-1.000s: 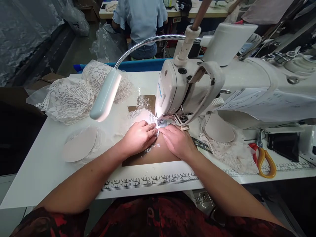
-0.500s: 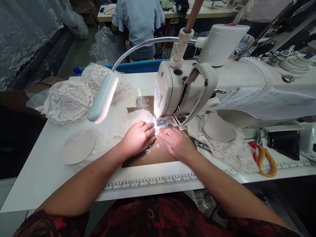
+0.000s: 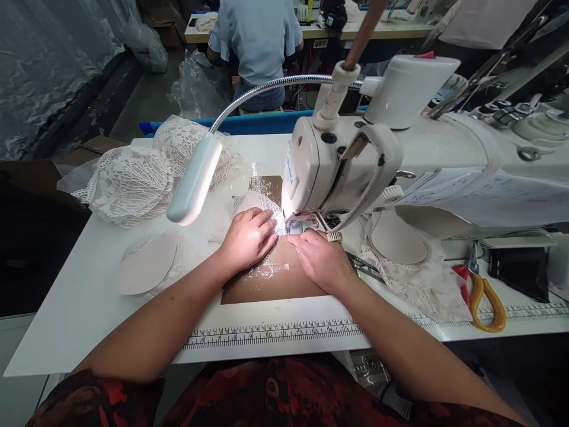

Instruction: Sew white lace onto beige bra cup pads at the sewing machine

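A pale lace bra cup point(image 3: 252, 200) lies under the needle area of the white sewing machine point(image 3: 306, 172), lit brightly. My left hand point(image 3: 249, 238) is closed over its near edge, fingers bent onto the lace and the thumb tucked below. To the right of the presser foot, my right hand point(image 3: 323, 260) has thumb and forefinger pinched together, fingertips close to the lace edge; what sits between them is too small to make out. Both hands rest over a brown plate point(image 3: 267, 284) covered in shiny clear tape. Glare and fingers hide the stitching point.
Lace cups point(image 3: 128, 184) are piled at the left behind a gooseneck lamp point(image 3: 195, 178). A smooth cup piece point(image 3: 149, 264) lies nearer; another point(image 3: 395, 237) sits on lace at right. Orange-handled scissors point(image 3: 486, 302) and a printed ruler point(image 3: 275, 335) are along the front edge. A person point(image 3: 253, 41) sits beyond.
The whole view has shifted slightly, so the machine appears lower and further right. My right fingertips are a little further from my left hand; the lace has moved slightly beneath the left fingers.
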The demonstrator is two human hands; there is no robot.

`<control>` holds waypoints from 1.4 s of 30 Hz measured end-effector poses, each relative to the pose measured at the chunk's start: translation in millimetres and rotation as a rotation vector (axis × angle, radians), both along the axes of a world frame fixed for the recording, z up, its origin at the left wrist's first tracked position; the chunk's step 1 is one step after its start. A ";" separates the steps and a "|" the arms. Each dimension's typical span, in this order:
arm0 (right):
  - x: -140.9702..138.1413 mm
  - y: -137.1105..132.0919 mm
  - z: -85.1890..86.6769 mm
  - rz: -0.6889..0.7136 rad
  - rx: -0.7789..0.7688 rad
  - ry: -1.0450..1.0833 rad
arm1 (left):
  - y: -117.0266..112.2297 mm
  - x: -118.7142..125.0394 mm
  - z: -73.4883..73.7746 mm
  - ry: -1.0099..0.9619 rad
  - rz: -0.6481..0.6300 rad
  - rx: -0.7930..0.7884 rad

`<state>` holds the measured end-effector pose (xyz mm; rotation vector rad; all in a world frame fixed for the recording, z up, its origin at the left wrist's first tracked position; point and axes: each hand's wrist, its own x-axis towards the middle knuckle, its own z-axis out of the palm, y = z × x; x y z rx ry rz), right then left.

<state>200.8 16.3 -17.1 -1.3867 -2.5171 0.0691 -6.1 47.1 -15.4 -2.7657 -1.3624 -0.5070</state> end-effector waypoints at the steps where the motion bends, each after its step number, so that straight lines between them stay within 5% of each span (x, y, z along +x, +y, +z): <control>1: 0.8 0.2 0.0 0.002 -0.010 0.024 | 1.3 -0.8 -0.9 -0.009 0.017 0.001; 15: 7.2 3.5 -2.0 0.069 -0.027 0.107 | 15.4 -22.4 -2.1 -0.067 0.247 -0.032; 21: 11.6 5.3 -7.2 0.112 0.014 0.090 | -14.3 -62.6 38.4 -0.050 0.301 -0.077; 23: 12.5 4.8 -7.9 0.121 0.026 0.092 | -35.3 -90.0 53.3 0.018 0.442 -0.082; 25: 13.0 3.8 -8.0 0.126 0.029 0.092 | -59.8 -122.5 58.7 0.133 0.738 -0.090; 27: 13.2 2.8 -8.2 0.121 0.032 0.097 | -86.2 -153.5 53.1 0.234 1.007 -0.186; 29: 13.0 2.4 -8.9 0.110 0.035 0.106 | -112.8 -174.8 41.7 0.189 1.084 -0.339; 32: 12.0 2.1 -9.8 0.102 0.027 0.126 | -145.4 -175.7 31.3 -0.051 0.927 -0.300; 35: 11.0 0.4 -8.3 0.090 0.012 0.173 | -154.8 -141.2 39.7 -0.365 0.624 -0.601; 38: 11.3 -4.3 -3.4 0.082 -0.013 0.376 | -132.6 -90.3 53.3 -0.523 0.252 -0.875; 42: 13.4 -11.1 3.6 0.195 -0.038 0.619 | -75.8 -29.8 49.1 -0.452 -0.084 -0.842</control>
